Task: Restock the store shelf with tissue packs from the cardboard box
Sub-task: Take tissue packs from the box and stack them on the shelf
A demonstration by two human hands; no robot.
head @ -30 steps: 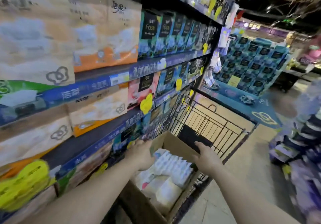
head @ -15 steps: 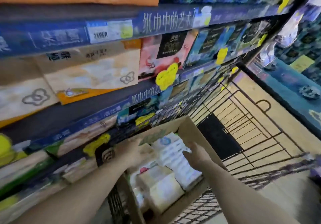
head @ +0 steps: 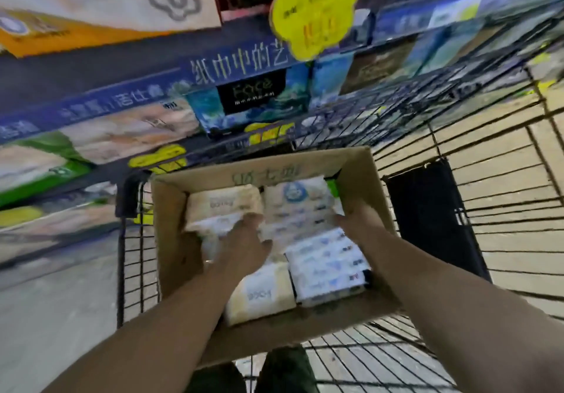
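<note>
Standing against the far side of the aisle, the store shelf (head: 91, 93) shows three tiers, each fronted by large wrapped tissue bundles and yellow price tags. One wire trolley (head: 457, 124) stands near it and carries one open cardboard box (head: 171, 209).

Inside the box I count at least five tissue packs: a blue-printed pack (head: 300, 209) at centre far, a second blue-printed pack (head: 329, 267) near right, two cream packs at far left, and one cream pack (head: 259, 293) near left. More may lie beneath; this cannot be confirmed.

Handling, as judged: film-wrapped soft paper, light, compressible, not fragile, but the wrap is likely slippery. Hold is best taken across the two long sides, squeezing lightly.

Left hand (head: 244, 246) lies on the left edge of the centre pack, fingers bent over it. Right hand (head: 355, 218) is at the pack's right edge, fingers down between pack and box wall; whether they grip cannot be told.
</note>
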